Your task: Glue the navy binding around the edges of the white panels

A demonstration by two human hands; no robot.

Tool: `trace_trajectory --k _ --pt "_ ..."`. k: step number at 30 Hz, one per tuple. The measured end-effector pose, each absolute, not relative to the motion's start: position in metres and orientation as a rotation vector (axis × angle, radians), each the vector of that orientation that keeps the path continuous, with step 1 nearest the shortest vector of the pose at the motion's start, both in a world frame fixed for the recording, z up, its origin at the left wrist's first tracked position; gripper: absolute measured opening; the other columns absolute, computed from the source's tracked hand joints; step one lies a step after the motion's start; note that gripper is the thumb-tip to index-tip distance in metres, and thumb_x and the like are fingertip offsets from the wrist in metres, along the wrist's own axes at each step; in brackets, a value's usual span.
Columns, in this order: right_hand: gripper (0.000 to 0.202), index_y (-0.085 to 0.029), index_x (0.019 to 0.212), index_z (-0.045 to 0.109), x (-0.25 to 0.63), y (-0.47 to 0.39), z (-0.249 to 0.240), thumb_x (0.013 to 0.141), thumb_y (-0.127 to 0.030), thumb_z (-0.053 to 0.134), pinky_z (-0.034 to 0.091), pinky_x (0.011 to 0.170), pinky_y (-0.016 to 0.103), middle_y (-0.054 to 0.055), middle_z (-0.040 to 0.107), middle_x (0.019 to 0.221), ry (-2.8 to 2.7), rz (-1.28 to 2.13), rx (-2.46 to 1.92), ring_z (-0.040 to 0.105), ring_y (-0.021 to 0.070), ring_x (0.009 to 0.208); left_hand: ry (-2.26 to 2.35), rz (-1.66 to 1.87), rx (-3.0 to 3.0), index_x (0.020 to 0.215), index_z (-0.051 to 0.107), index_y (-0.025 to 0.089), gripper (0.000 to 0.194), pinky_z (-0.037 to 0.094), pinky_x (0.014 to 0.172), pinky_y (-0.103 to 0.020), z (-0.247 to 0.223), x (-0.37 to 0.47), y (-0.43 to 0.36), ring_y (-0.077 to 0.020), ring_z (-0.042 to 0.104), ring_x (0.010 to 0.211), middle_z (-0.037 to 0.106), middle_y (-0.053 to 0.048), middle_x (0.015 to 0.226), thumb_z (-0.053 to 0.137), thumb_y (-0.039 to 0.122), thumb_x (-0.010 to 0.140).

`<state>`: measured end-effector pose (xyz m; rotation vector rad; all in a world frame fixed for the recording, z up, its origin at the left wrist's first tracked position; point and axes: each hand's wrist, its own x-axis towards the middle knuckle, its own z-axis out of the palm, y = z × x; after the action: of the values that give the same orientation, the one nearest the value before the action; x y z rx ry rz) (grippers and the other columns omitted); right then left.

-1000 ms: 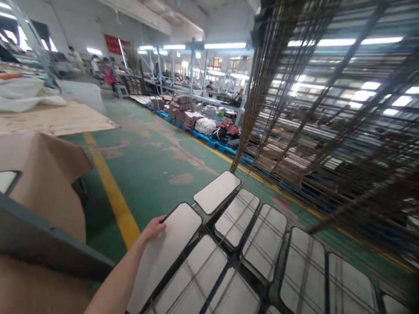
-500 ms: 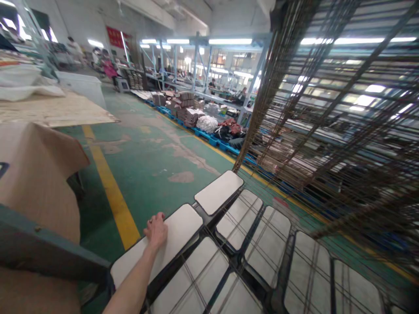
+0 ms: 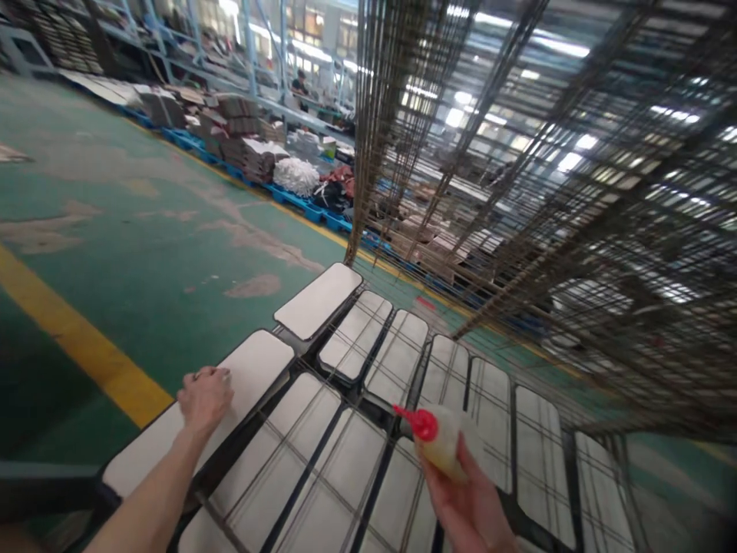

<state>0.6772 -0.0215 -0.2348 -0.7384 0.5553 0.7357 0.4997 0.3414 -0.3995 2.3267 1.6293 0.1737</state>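
My left hand rests at the far edge of a white rounded panel with a dark rim, fingers bent over that edge. In my right hand is a squeeze bottle with a red pointed nozzle and yellowish contents, tilted with its tip to the left. The bottle is held above several similar white panels that lie on a wire rack. Another white panel lies just beyond the one under my left hand. My left fingertips are partly hidden.
Raised wire rack shelves stand tilted up at the right. Beyond the green floor, blue pallets carry stacked pieces and bundles. A yellow line crosses the floor at left. A person is far back.
The view has swung right and down. My right hand has come into view with the squeeze bottle. My left hand stays at the same panel's edge.
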Motion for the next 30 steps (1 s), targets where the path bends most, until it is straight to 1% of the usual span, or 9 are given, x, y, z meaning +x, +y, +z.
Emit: trace_trajectory --k 2,4,9,15,18,22,25,28,30 --pt "0.019 -0.005 0.086 0.071 0.672 -0.013 -0.229 0.084 -0.022 0.065 0.057 0.082 0.03 0.015 0.074 0.09 0.64 0.698 -0.691 0.071 0.0203 0.085 1.634 0.162 2.34 0.107 0.062 0.018 0.033 0.043 0.075 -0.039 -0.398 0.499 0.336 -0.0319 0.047 0.103 0.06 -0.007 0.108 0.045 0.018 0.079" --pt "0.027 -0.004 0.082 0.071 0.667 -0.008 -0.218 0.092 -0.023 0.053 0.058 0.078 0.03 0.015 0.075 0.086 0.684 0.656 -0.692 0.071 0.0201 0.081 1.64 0.187 2.343 0.116 0.057 0.014 0.04 0.044 0.076 -0.042 -0.393 0.5 0.329 -0.035 0.046 0.104 0.058 -0.011 0.115 0.042 0.019 0.08" --pt "0.026 -0.007 0.08 0.07 0.658 -0.008 -0.187 0.092 -0.017 0.049 0.058 0.077 0.03 0.013 0.075 0.085 0.686 0.608 -0.676 0.071 0.0191 0.079 1.417 0.284 2.423 0.122 0.054 0.009 0.046 0.043 0.084 -0.046 -0.357 0.524 0.304 -0.036 0.046 0.11 0.056 -0.02 0.122 0.043 0.017 0.079" --pt "0.014 -0.011 0.09 0.071 0.647 -0.034 -0.131 0.082 -0.015 0.061 0.051 0.092 0.034 0.01 0.074 0.092 0.398 0.585 -0.644 0.069 0.0195 0.088 0.833 0.276 2.514 0.11 0.065 0.016 0.041 0.042 0.095 -0.034 -0.27 0.561 0.252 -0.0238 0.056 0.108 0.066 -0.01 0.114 0.05 0.011 0.072" --pt "0.026 -0.014 0.093 0.071 0.635 -0.06 -0.098 0.067 -0.017 0.075 0.04 0.103 0.04 0.008 0.074 0.096 0.243 0.586 -0.686 0.066 0.0211 0.096 0.668 0.275 2.497 0.103 0.068 0.017 0.039 0.043 0.094 -0.032 -0.213 0.556 0.222 -0.0217 0.06 0.103 0.07 -0.008 0.106 0.053 0.009 0.068" --pt "0.037 -0.016 0.095 0.071 0.609 -0.102 -0.055 0.06 -0.02 0.08 0.03 0.11 0.043 0.007 0.073 0.102 0.053 0.57 -0.735 0.059 0.0241 0.11 0.601 0.321 2.452 0.102 0.068 0.016 0.039 0.047 0.087 -0.036 -0.125 0.51 0.182 -0.0237 0.063 0.095 0.071 -0.008 0.099 0.054 0.011 0.065" --pt "0.04 -0.018 0.1 0.07 0.583 -0.135 -0.027 0.06 -0.022 0.078 0.032 0.109 0.045 0.006 0.07 0.11 -0.087 0.591 -0.74 0.056 0.0268 0.114 0.649 0.423 2.394 0.106 0.066 0.014 0.039 0.045 0.09 -0.041 -0.063 0.45 0.137 -0.0262 0.06 0.098 0.068 -0.011 0.104 0.057 0.017 0.068" --pt "0.04 -0.022 0.102 0.07 0.553 -0.163 -0.009 0.063 -0.019 0.074 0.04 0.105 0.046 0.003 0.068 0.114 -0.166 0.583 -0.754 0.057 0.0283 0.114 0.755 0.561 2.289 0.113 0.062 0.017 0.041 0.041 0.096 -0.038 -0.032 0.374 0.058 -0.0238 0.057 0.106 0.065 -0.009 0.112 0.057 0.022 0.073" --pt "0.036 -0.025 0.103 0.069 0.531 -0.179 -0.002 0.067 -0.017 0.069 0.045 0.101 0.041 0.0 0.069 0.113 -0.167 0.619 -0.779 0.057 0.0265 0.114 0.868 0.627 2.181 0.116 0.061 0.019 0.04 0.044 0.092 -0.033 -0.033 0.331 -0.015 -0.0202 0.058 0.103 0.065 -0.007 0.115 0.053 0.023 0.077"
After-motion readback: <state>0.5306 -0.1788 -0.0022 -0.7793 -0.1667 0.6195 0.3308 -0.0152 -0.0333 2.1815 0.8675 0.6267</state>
